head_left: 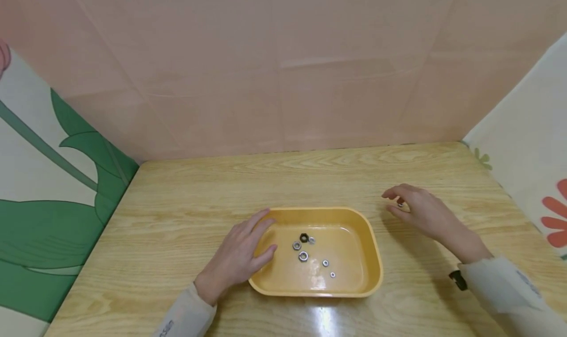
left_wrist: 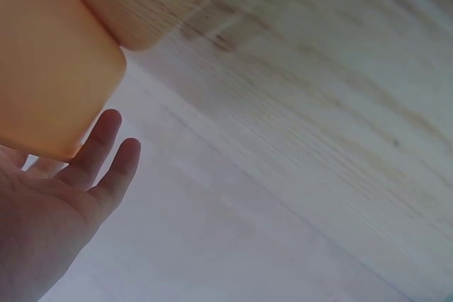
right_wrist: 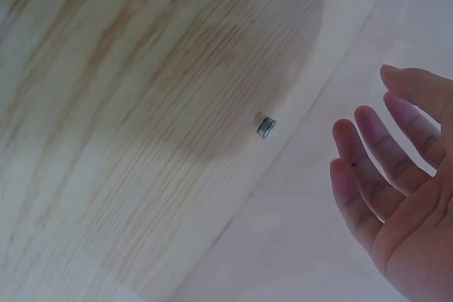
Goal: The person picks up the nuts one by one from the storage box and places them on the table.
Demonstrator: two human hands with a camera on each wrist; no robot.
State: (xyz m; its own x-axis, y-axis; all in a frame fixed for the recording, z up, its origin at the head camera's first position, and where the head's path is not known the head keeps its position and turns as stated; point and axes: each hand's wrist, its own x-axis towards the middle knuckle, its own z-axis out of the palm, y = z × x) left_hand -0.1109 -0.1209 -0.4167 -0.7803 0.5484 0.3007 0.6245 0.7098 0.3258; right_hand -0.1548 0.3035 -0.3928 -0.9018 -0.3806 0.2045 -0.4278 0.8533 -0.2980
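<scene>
A yellow plastic tray (head_left: 369, 229) stands on the table with several nuts in it. Among them are a black nut (head_left: 303, 237), a large silver nut (head_left: 303, 256) and a tiny silver nut (head_left: 332, 275). At the tray's left rim is my left hand (head_left: 241, 246), its thumb and fingers spread loosely over the edge. To the right of the tray, my right hand (head_left: 425, 211) hovers with loosely bent fingers around a small silver nut (right_wrist: 266, 128). The right wrist view shows this nut on the tabletop, apart from the fingers.
The wooden tabletop (head_left: 199, 189) extends around the tray. Behind it hangs a plain pinkish backdrop (head_left: 283, 81). Printed panels flank both sides, with green leaves (head_left: 40, 233) at left and a red flower (head_left: 555, 214) at right. A black strap (head_left: 458, 280) sits at the right wrist.
</scene>
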